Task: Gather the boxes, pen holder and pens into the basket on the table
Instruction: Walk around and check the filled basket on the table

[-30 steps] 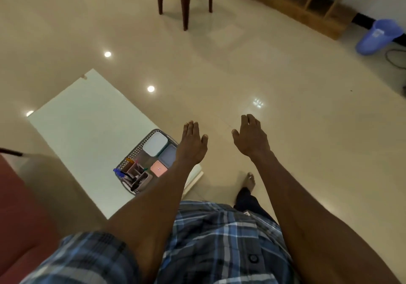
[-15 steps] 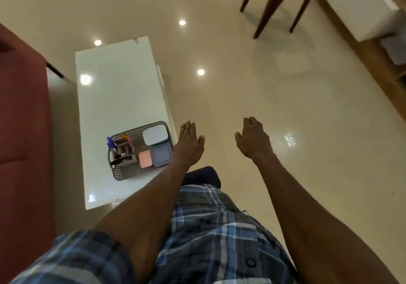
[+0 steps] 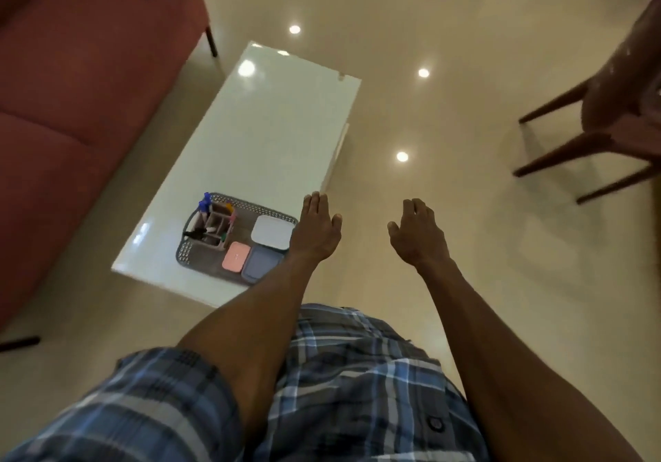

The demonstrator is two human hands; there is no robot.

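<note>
Head view: a grey perforated basket [image 3: 186, 255] sits on the white worktop [image 3: 272, 132] near its edge at 7 o'clock. Inside it, a pen holder [image 3: 214, 227] with pens [image 3: 204, 204] stands at the 9 o'clock end; a white box [image 3: 270, 232], a pink box [image 3: 235, 256] and a blue-grey box [image 3: 260, 264] lie flat beside it. The left hand [image 3: 316, 232] hovers, fingers straight and together, empty, overlapping the basket's 3 o'clock corner. The right hand [image 3: 416, 234] hangs over the floor [image 3: 465, 50], fingers relaxed, holding nothing
</note>
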